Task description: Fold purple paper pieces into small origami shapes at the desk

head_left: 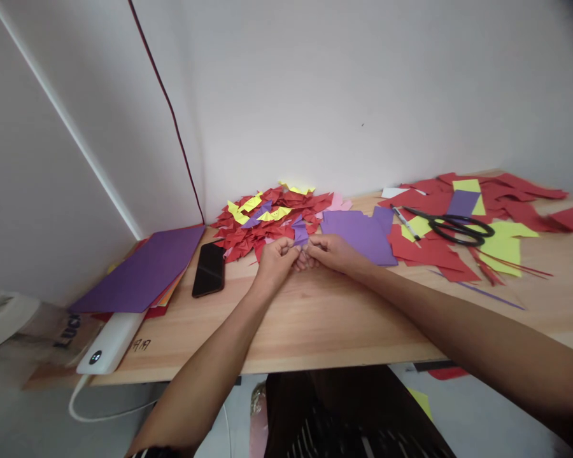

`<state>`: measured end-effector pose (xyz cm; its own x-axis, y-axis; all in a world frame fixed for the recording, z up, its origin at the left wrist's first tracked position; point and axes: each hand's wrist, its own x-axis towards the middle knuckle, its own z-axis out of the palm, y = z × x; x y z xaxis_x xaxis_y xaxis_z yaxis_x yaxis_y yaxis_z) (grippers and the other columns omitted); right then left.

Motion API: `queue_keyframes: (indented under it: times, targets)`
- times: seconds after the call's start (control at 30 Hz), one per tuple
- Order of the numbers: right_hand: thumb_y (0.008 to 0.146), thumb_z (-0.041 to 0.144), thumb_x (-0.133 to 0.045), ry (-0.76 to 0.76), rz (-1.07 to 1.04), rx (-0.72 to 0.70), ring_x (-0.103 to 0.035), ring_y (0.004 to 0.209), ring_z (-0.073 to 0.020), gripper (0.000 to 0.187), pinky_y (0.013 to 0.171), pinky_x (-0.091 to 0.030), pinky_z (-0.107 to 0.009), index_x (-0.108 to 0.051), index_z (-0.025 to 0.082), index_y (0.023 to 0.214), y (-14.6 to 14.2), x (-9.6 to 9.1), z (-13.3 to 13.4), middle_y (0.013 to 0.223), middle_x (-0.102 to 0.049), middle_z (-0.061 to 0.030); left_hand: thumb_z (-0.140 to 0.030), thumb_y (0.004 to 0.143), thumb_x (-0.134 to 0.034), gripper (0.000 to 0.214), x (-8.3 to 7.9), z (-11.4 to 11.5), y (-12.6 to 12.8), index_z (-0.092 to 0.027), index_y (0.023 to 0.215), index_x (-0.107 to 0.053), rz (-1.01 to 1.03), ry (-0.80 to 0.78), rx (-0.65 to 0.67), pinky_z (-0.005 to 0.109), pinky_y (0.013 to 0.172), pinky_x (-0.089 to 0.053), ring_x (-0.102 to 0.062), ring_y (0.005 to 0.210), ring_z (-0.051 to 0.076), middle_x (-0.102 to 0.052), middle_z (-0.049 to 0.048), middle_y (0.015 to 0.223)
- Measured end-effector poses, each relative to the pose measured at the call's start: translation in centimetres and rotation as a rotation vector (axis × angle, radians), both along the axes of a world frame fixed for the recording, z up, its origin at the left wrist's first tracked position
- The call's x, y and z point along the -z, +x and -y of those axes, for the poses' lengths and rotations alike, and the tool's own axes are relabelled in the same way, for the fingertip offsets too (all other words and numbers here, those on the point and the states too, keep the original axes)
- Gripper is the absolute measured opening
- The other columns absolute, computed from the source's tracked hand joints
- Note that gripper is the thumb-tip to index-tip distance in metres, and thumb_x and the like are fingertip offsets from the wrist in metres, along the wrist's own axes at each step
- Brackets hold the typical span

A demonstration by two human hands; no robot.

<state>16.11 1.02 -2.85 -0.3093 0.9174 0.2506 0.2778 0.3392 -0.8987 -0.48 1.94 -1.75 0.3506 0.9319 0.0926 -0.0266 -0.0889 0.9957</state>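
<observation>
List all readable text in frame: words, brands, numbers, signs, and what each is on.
"LUCK": clear cup, left edge; may continue out of sight.
Handwritten mark on the table: too unclear to read.
Power bank display: too small to read.
Nothing else legible.

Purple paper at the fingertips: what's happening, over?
Left hand and right hand close together, pinching purple paper. Paper pile crowding just behind. Scissors off right, not in the way.
</observation>
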Motion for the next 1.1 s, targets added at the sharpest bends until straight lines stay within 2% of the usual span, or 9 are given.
queue_keyframes:
  times: [0.33,0.57,0.8,0.93,1.1]
  targets:
    - [0.080,0.021,-0.044,0.012,-0.016,-0.040,-0.057,0.056,-0.0106,0.017,0.057,-0.045,-0.022,-0.050,0.020,0.064,0.2,-0.8,0.2,0.061,-0.059,0.0018,-0.031,0.077,-0.064,0.021,-0.1,0.2,-0.2,-0.013,0.068,-0.055,0.109,-0.057,0.033,0.021,0.056,-0.047,-0.059,0.053,0.009,-0.064,0.0019,0.062]
    - [0.083,0.025,-0.047,-0.042,-0.026,-0.039,-0.058,0.055,-0.0109,0.020,0.057,-0.046,-0.023,-0.055,0.019,0.066,-0.1,-0.2,0.0,0.060,-0.062,0.0013,-0.027,0.075,-0.064,0.018,-0.5,0.2,-0.1,-0.014,0.066,-0.056,0.041,-0.027,0.020,0.021,0.051,-0.045,-0.058,0.048,0.009,-0.063,0.0011,0.057]
    - [0.079,0.023,-0.046,-0.029,0.019,-0.006,-0.060,0.056,-0.0123,0.019,0.058,-0.047,-0.024,-0.056,0.020,0.064,-0.5,-0.6,0.6,0.062,-0.066,0.0002,-0.026,0.070,-0.069,0.018,-0.1,0.0,-0.3,-0.012,0.071,-0.057,0.174,-0.154,-0.039,0.019,0.050,-0.044,-0.057,0.048,0.007,-0.064,0.0007,0.060]
    - [0.083,0.031,-0.047,-0.078,-0.022,-0.038,-0.060,0.054,-0.0124,0.024,0.056,-0.046,-0.024,-0.059,0.019,0.066,-0.7,-0.4,0.7,0.060,-0.066,-0.0009,-0.025,0.071,-0.069,0.018,-0.1,-0.1,-0.5,-0.013,0.070,-0.056,0.162,-0.113,0.002,0.018,0.048,-0.042,-0.055,0.047,0.007,-0.061,-0.0005,0.058]
    - [0.082,0.033,-0.048,-0.113,-0.020,0.008,-0.057,0.050,-0.0123,0.025,0.054,-0.045,-0.024,-0.060,0.018,0.065,-0.9,-0.1,0.5,0.056,-0.064,0.0000,-0.029,0.072,-0.070,0.022,-0.1,0.1,-0.5,-0.013,0.070,-0.055,0.167,-0.080,0.033,0.019,0.049,-0.043,-0.055,0.048,0.008,-0.060,-0.0002,0.057]
